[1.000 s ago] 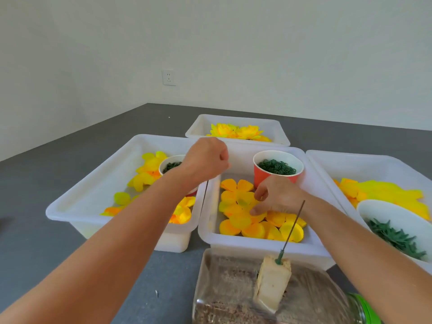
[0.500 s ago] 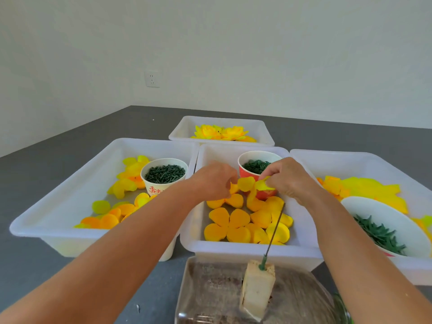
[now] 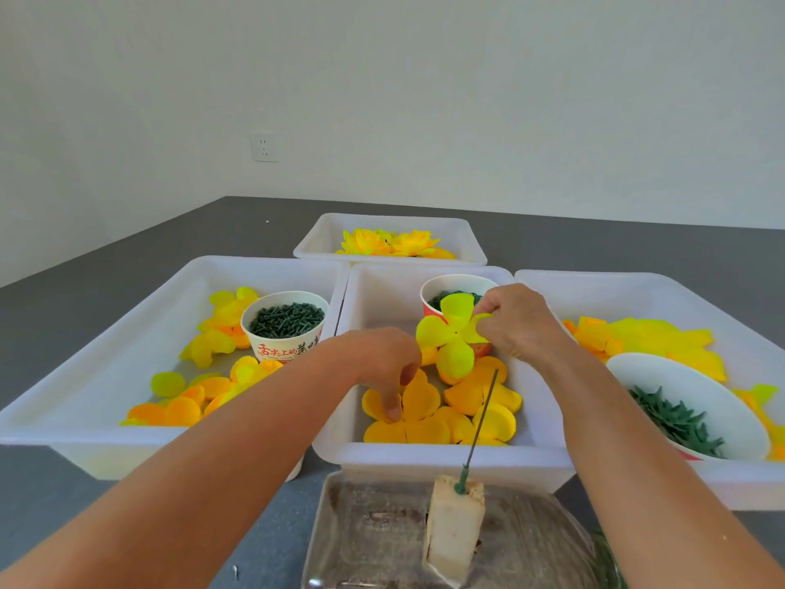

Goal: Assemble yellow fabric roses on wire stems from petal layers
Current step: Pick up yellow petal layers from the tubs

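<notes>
Petal layer (image 3: 452, 333) — pinched by the right hand (image 3: 516, 323); left hand (image 3: 384, 363), fingers loosely curled, touches orange petals (image 3: 418, 401).

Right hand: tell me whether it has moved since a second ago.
Yes. The right hand has risen from the petals in the middle tray and now holds a yellow petal layer up in front of the red cup.

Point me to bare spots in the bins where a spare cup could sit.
Middle bin: bare floor at its far left, beside the red cup; its near half is crowded with orange petals. Left bin: bare strip along its left wall, left of the yellow petals. Right bin: bare far end, beyond the yellow layers.
</notes>
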